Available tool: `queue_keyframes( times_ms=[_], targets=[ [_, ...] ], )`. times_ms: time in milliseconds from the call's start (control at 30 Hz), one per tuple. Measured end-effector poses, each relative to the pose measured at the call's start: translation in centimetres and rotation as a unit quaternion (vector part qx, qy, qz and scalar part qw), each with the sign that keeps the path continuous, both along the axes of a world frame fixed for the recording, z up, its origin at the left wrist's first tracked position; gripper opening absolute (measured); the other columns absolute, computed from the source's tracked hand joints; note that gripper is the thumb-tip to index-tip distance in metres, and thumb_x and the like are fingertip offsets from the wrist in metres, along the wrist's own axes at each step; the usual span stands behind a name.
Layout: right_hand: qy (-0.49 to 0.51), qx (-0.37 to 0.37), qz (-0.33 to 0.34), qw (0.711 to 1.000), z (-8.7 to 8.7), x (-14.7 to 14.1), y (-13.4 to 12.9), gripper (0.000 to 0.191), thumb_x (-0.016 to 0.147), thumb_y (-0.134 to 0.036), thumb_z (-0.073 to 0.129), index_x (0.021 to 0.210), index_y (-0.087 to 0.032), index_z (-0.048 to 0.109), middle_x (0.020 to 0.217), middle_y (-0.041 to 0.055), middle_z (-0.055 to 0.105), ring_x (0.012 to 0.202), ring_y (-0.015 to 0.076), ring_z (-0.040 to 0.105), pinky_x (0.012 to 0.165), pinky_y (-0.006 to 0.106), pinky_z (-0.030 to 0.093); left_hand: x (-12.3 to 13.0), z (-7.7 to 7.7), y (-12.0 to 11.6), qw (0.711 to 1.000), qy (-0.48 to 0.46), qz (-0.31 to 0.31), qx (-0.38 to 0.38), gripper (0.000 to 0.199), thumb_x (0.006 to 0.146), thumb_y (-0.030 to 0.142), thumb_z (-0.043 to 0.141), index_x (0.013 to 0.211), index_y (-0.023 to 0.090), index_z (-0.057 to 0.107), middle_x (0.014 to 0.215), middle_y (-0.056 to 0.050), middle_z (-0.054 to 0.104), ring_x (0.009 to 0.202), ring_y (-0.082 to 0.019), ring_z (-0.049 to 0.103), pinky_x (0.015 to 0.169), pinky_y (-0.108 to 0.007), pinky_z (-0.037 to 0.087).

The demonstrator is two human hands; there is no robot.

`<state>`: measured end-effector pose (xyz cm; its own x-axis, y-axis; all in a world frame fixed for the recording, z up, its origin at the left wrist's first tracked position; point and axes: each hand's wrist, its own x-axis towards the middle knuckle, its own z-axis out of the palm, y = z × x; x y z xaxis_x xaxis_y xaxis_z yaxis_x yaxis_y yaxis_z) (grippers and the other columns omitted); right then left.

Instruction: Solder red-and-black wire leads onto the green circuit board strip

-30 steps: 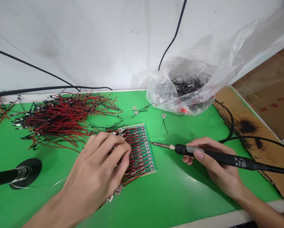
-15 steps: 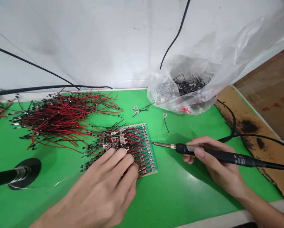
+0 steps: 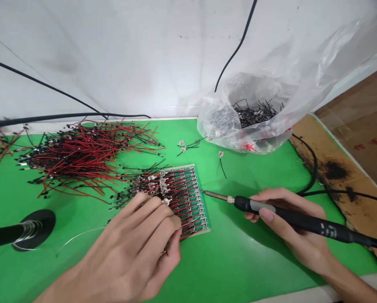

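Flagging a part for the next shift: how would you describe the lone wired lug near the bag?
Find the plastic bag at the back of the green mat. Just in front lies a small metal lug trailing a short black wire. Two similar lugs lie together to its left; this one lies alone.

L hand (image 3: 134,252) palm down, low centre, fingers (image 3: 157,214) extended fwd & bunched close. R hand (image 3: 286,223) curled in pen-style hold, thumb on top, well apart from L. R forearm (image 3: 349,286) angles in from lower right.
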<state>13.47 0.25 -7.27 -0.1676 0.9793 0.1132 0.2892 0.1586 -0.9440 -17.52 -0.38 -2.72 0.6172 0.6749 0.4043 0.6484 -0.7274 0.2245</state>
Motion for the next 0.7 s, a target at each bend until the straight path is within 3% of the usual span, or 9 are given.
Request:
queue_keyframes(
  times_ms=[200, 433, 567, 700],
  targets=[
    [-0.107, 0.151, 0.012, 0.983, 0.6, -0.6, -0.5, 0.022, 0.089, -0.018, 0.070, 0.108, -0.029, 0.067, 0.084, 0.0032, 0.075, 0.065, 0.0183, 0.070, 0.057, 0.027, 0.056, -0.2, -0.5, 0.1, 1.000, -0.006, 0.011, 0.011, 0.014, 0.090, 0.008, 0.058, 0.099, 0.020, 0.058, 0.082, 0.000, 0.065, 0.080, -0.017, 0.056, 0.092, -0.041, 0.045],
    [-0.140, 0.265, 0.014, 0.954, 0.8, -1.2, -0.2, 0.026, 0.084, -0.009, 0.067, 0.106, -0.022, 0.068, 0.085, 0.0049, 0.075, 0.073, 0.0187, 0.074, 0.065, 0.026, 0.061, 0.0, -0.4, 0.3, 0.999, 0.001, -0.032, 0.013, 0.017, 0.095, 0.010, 0.050, 0.088, 0.016, 0.064, 0.080, -0.002, 0.068, 0.078, -0.019, 0.059, 0.086, -0.042, 0.045],
    [-0.142, 0.274, 0.024, 0.951, 1.0, -1.1, 0.0, 0.024, 0.083, -0.008, 0.067, 0.105, -0.019, 0.067, 0.086, 0.0041, 0.075, 0.074, 0.0149, 0.074, 0.069, 0.020, 0.060, 0.0, -0.4, 0.0, 0.999, 0.002, -0.048, -0.004, 0.020, 0.097, 0.011, 0.048, 0.086, 0.016, 0.065, 0.080, -0.002, 0.068, 0.077, -0.019, 0.058, 0.082, -0.040, 0.043],
    [-0.140, 0.267, 0.026, 0.953, 1.1, -1.1, -0.1, 0.024, 0.084, -0.008, 0.067, 0.105, -0.020, 0.066, 0.086, 0.0032, 0.074, 0.076, 0.0130, 0.074, 0.070, 0.017, 0.059, 0.0, -0.1, 0.2, 0.999, -0.028, -0.029, -0.031, 0.013, 0.096, 0.010, 0.053, 0.095, 0.017, 0.064, 0.087, -0.001, 0.067, 0.084, -0.017, 0.056, 0.088, -0.037, 0.044]
  ],
)
